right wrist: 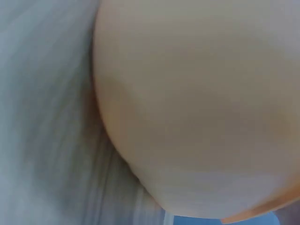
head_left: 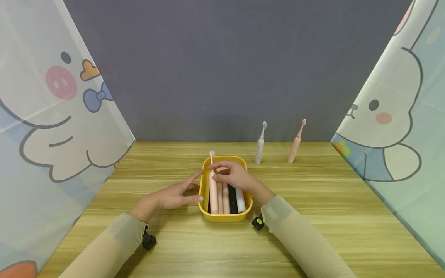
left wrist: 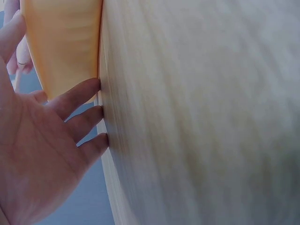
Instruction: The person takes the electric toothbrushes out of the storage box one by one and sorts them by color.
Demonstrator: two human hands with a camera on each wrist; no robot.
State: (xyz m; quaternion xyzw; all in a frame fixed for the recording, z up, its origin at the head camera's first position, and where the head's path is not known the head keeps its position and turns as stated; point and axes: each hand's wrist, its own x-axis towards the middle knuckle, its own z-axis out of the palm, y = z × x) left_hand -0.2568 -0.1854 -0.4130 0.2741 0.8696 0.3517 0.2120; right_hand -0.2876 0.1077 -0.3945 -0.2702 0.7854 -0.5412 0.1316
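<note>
A yellow basket (head_left: 226, 218) holds several electric toothbrushes lying lengthwise, among them a black one (head_left: 233, 199) and a white one (head_left: 240, 200). My right hand (head_left: 236, 177) reaches in over the right rim, thumb and index finger pinching a pale pink electric toothbrush (head_left: 213, 197) near its neck. That toothbrush lies along the left side, its brush head at the far rim. My left hand (head_left: 177, 195) rests against the basket's left side, fingers spread and fairly straight. In the left wrist view, the fingertips of the left hand (left wrist: 47, 145) are down at the tabletop beside the basket wall (left wrist: 65, 47).
Two electric toothbrushes stand upright behind the basket to the right: a white one (head_left: 259, 150) with a bluish head and a peach-pink one (head_left: 294, 148). The wooden table (head_left: 167, 231) ends at a dark grey back wall (head_left: 226, 77). Cartoon-printed curtains hang on both sides.
</note>
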